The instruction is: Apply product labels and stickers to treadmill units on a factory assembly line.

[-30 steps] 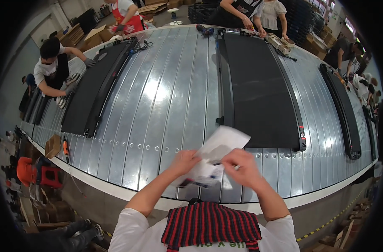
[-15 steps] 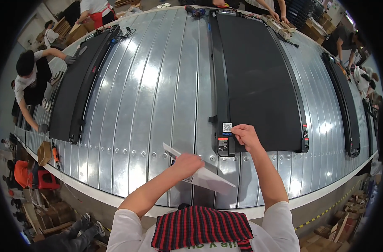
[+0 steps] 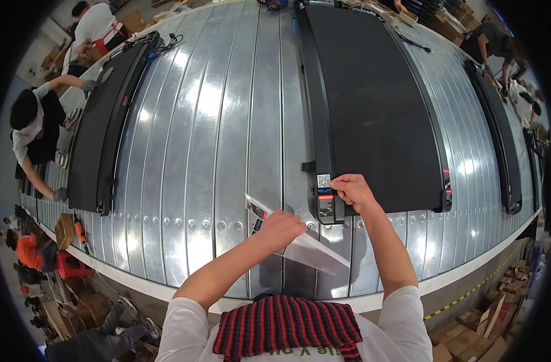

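Observation:
My right hand (image 3: 355,193) pinches the right edge of a small white QR code sticker (image 3: 323,181). The sticker is over the near left corner of a black treadmill (image 3: 378,114), on its side rail; I cannot tell whether it touches the rail. Just below sit a dark label and a red-topped warning label (image 3: 325,206). Closed around a stack of white label sheets (image 3: 316,254), my left hand (image 3: 280,231) is left of that corner, above the metal table. Coloured labels show at the sheets' upper left end; the hand covers their middle.
The metal slatted table (image 3: 185,151) has a white front edge. Another treadmill (image 3: 97,133) lies left, where a gloved co-worker (image 3: 34,120) leans over it; a third (image 3: 496,139) lies right. An orange-handled tool (image 3: 80,230) and cardboard box (image 3: 64,231) are at the left edge.
The sticker has shifted slightly left and up relative to the warning label, with my right hand. My left hand and the sheets have moved a little right. The view has shifted slightly.

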Available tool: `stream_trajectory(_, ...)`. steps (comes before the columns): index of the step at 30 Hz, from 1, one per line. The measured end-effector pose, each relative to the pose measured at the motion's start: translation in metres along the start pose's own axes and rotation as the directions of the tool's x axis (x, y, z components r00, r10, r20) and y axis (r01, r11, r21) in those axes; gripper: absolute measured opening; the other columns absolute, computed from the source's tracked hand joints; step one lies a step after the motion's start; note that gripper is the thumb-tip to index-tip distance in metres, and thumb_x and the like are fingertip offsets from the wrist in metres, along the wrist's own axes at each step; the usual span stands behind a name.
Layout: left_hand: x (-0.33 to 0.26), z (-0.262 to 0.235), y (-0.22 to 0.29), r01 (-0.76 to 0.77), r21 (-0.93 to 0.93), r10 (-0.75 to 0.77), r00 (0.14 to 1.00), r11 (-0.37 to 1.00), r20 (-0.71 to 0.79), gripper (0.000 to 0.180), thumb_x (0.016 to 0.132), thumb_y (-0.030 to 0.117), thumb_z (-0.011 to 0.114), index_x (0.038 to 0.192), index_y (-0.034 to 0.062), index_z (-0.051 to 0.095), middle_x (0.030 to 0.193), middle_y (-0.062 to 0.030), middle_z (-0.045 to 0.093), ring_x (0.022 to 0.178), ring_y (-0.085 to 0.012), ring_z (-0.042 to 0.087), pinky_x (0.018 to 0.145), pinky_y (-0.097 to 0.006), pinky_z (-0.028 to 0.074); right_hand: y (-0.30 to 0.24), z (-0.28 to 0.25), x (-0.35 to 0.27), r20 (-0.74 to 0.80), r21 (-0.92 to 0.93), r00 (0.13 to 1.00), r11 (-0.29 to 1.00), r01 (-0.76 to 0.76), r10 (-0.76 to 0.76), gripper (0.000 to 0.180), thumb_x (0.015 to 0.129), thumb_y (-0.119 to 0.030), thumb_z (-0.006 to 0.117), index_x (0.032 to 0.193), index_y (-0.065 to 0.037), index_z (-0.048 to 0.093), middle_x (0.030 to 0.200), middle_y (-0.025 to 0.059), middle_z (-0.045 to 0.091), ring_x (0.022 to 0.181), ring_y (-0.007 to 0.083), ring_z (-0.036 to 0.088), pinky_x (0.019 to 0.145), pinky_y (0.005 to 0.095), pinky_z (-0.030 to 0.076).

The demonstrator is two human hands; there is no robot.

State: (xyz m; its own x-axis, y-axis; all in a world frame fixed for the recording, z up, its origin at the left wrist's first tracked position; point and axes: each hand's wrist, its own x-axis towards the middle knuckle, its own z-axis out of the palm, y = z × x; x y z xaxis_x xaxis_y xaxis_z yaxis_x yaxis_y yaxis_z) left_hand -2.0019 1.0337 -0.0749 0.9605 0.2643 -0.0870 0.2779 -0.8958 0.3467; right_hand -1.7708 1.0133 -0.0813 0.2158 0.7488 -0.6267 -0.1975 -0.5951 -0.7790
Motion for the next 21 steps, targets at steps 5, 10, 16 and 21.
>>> stream_trajectory(5, 0.005, -0.007, 0.0, 0.009, 0.027, -0.01, 1.0, 1.0, 0.021, 0.006, 0.066, 0.005, 0.052, 0.071, 0.0077, 0.054, 0.074, -0.0064, 0.053, 0.076, -0.0224, 0.056, 0.064, -0.034, 0.042, 0.001, 0.002, -0.002, -0.034, 0.0, 0.999, 1.0, 0.016, -0.016, 0.009, 0.074, -0.009, 0.062, 0.072, -0.001, 0.059, 0.048, -0.0009, 0.046, 0.038, 0.004, 0.035, 0.034, 0.0189, 0.021)
stream_trajectory(10, 0.007, -0.008, -0.002, 0.009, 0.039, -0.009, 1.0, 0.999, 0.007, 0.006, 0.066, 0.005, 0.051, 0.071, 0.0074, 0.052, 0.074, -0.0065, 0.052, 0.074, -0.0223, 0.056, 0.064, -0.034, 0.041, 0.002, 0.005, -0.002, -0.057, 0.008, 0.998, 1.0, 0.027, -0.027, 0.009, 0.074, -0.008, 0.062, 0.076, 0.001, 0.059, 0.048, -0.0011, 0.045, 0.037, 0.0034, 0.034, 0.033, 0.0182, 0.021)
stream_trajectory(16, 0.014, -0.014, -0.002, -0.018, 0.049, 0.019, 1.0, 0.999, -0.016, 0.004, 0.067, 0.007, 0.05, 0.071, 0.0072, 0.052, 0.075, -0.0068, 0.051, 0.073, -0.0227, 0.055, 0.063, -0.034, 0.042, 0.005, 0.005, -0.001, -0.062, 0.014, 0.997, 0.999, 0.045, -0.044, 0.009, 0.074, -0.008, 0.062, 0.075, 0.001, 0.059, 0.048, -0.0009, 0.045, 0.037, 0.0033, 0.034, 0.032, 0.0182, 0.021)
stream_trajectory(21, 0.023, -0.017, -0.003, -0.056, 0.056, 0.065, 0.983, 0.997, -0.174, 0.002, 0.067, 0.008, 0.051, 0.067, 0.0061, 0.053, 0.09, -0.0109, 0.052, 0.07, -0.0222, 0.056, 0.061, -0.033, 0.042, 0.004, 0.008, -0.004, -0.097, 0.015, 0.992, 0.997, 0.077, -0.075, 0.008, 0.073, -0.007, 0.061, 0.071, 0.001, 0.06, 0.048, 0.0002, 0.046, 0.038, 0.0041, 0.036, 0.034, 0.0189, 0.022)
